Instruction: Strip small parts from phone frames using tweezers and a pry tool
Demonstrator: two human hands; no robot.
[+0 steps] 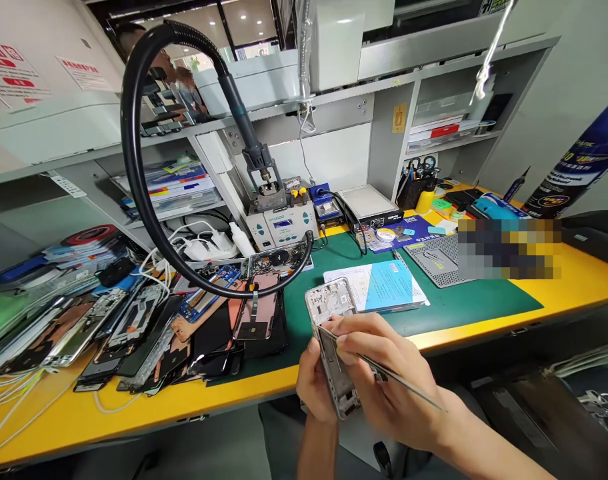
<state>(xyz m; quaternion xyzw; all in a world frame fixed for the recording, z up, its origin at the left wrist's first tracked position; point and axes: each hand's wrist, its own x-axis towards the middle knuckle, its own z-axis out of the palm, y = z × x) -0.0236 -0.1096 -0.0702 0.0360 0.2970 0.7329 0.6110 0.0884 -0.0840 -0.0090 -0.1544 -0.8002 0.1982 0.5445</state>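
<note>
A silver phone frame [331, 300], stripped of its screen, is tilted up over the front edge of the bench. My left hand [315, 387] is wrapped round its lower left side, with the thumb along the edge. In my right hand [397, 373] is a pair of slim metal tweezers [404, 381], pinched between thumb and fingers. Their tip lies at the left inner edge of the frame, about midway up. My right fingers cover part of the frame's right side. A blue and white booklet [384, 287] lies just beyond the frame on the green mat [299, 313].
Phone parts and screens [199, 333] are piled on the left. Behind stands a hot air station [284, 227], its black hose [127, 153] looping forward. A perforated metal plate [431, 260] and a spray can [574, 163] are on the right. Another person [157, 63] is partly visible behind the shelf.
</note>
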